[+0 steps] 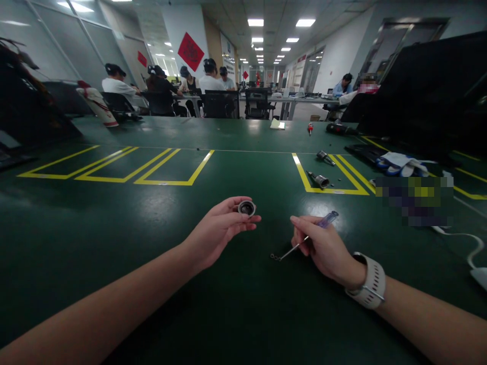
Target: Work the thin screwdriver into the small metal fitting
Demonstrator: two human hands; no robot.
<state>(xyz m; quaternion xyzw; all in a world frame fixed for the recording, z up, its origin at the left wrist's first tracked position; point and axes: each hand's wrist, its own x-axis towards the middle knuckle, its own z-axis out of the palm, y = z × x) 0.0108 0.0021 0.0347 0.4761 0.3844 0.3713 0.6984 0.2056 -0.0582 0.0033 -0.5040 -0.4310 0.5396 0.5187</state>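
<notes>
A green table (114,213) marked with yellow lines (125,170) is seen from above, and at its far left edge a white and red object (97,105) is laid on its side. Nearer, the left hand (216,230) is held palm-up just above the table, and a small round metal part (247,208) is gripped between its thumb and fingertips (the dark hollow of the part is turned towards the camera). Just beside it, on the table surface, a few small dark screws (274,257) are touched by the tip of a thin screwdriver (308,235), whose translucent handle is clasped in the closed right hand (323,248). A white watch (369,283) is worn on that wrist. Farther back on the right, two metal cylinders (321,180) are laid across a yellow line, and white and blue gloves (399,163) are left near the table's right edge.
</notes>
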